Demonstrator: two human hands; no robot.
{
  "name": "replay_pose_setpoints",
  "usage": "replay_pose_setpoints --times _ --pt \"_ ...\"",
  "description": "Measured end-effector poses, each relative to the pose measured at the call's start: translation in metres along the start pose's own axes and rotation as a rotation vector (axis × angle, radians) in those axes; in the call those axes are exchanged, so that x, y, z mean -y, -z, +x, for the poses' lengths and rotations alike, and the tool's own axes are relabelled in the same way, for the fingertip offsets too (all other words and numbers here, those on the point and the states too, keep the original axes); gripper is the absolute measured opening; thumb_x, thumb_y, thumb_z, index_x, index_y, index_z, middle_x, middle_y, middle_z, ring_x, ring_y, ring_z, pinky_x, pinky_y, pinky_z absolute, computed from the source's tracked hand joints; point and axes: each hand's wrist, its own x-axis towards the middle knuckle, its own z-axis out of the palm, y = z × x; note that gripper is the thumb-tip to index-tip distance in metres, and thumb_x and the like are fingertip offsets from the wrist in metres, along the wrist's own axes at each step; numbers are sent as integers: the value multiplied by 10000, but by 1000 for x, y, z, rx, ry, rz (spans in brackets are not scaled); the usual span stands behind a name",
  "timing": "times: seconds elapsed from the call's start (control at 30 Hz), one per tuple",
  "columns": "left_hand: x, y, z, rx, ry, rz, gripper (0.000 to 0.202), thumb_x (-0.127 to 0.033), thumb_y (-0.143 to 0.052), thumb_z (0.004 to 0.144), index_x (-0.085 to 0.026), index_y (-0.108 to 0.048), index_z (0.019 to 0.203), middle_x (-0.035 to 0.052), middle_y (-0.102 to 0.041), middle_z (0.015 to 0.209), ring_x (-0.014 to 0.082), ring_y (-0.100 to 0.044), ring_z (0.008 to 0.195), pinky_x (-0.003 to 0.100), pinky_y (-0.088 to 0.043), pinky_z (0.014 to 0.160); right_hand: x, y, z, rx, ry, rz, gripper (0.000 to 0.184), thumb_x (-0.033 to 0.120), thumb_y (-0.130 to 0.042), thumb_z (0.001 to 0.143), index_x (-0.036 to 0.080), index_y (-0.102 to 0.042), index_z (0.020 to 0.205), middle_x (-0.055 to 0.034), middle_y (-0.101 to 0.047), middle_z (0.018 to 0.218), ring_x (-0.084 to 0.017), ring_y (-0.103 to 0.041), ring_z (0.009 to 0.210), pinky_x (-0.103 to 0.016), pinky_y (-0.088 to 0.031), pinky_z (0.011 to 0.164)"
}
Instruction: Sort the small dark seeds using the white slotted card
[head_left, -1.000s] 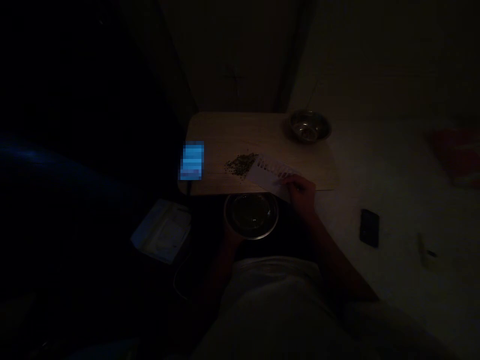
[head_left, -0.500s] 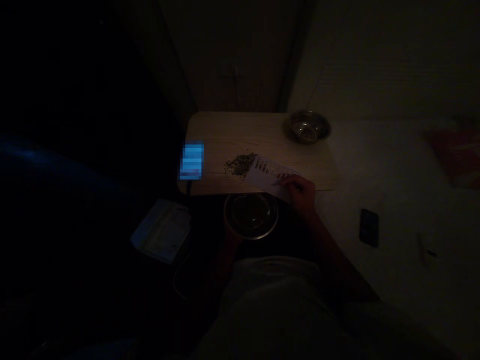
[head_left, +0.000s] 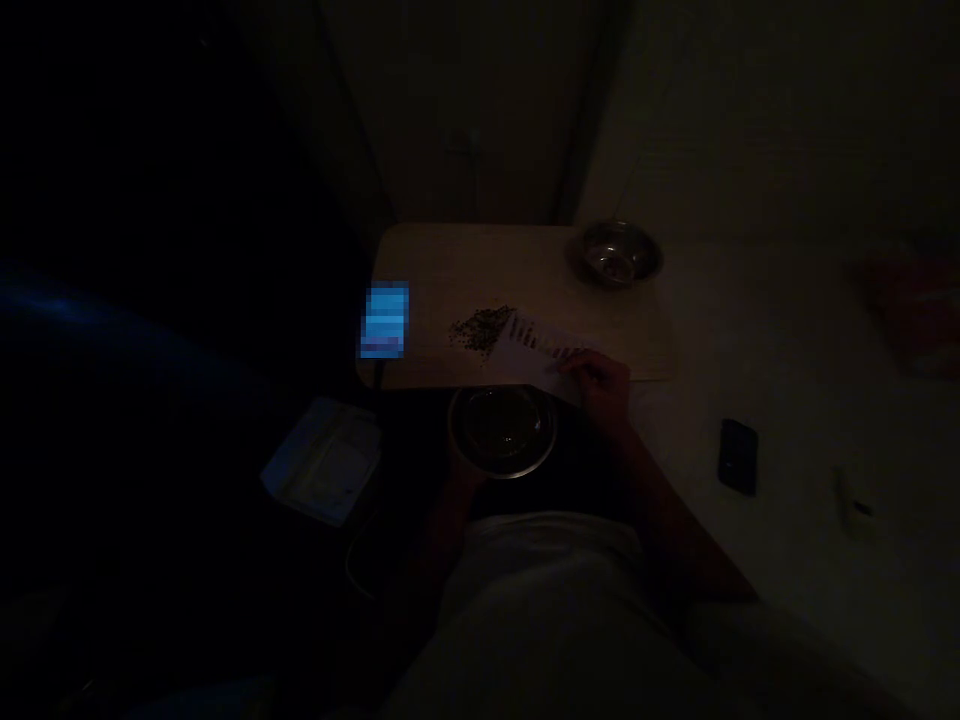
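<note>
Our right hand (head_left: 602, 388) pinches the paper card (head_left: 534, 350), its long edge slanting up-left to the seed pile (head_left: 480, 328) just beyond. Our left hand (head_left: 459, 472) cups the steel bowl (head_left: 502, 432) below the table edge (head_left: 420, 380)

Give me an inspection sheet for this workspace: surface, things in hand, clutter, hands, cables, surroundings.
Surface: small wooden table, dimly lit, with a glowing screen at its left edge.
Things in hand: white card lying on the table, its edge against a pile of small dark bits; metal bowl just below the table's near edge.
Clutter: second metal bowl at the table's far right corner; dark phone on the pale surface to the right; pale flat item lower left.
Hands: right hand grips the card; left hand is at the near bowl's left rim, too dark to judge its grip.
Cables: one thin cable curls below the pale item.
Surroundings: very dark; little else readable.
</note>
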Motion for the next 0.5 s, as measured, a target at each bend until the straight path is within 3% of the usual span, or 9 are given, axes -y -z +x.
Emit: replay_pose_setpoints --times 0.1,0.27,0.5 --pt "0 -3 -3 3 -4 -19 537 -504 -462 1017 -237 -547 1475 91 -621 1476 296 -410 1521 540 -299 1270 -1 1 0 11 11 12 175 220 -641 840 240 -761 715 -2 -773 769 -185 -716 760 -327 -538 779" --pt "0 -4 -6 58 71 -37 590 -567 -471 997 -189 -598 1433 133 -600 1493 342 -370 1537 547 -303 1264 2 0 0 -15 19 5 176 224 -637 836 235 -759 709 -4 -773 762 -183 -715 760 -323 -533 778" --pt "2 5 -1 2 8 -26 535 -521 -462 1007 -247 -591 1447 73 -609 1493 300 -333 1561 509 -287 1284 8 -1 1 -14 12 -33 191 214 -619 862 233 -763 738 -10 -783 791 -184 -732 791 -330 -553 815"
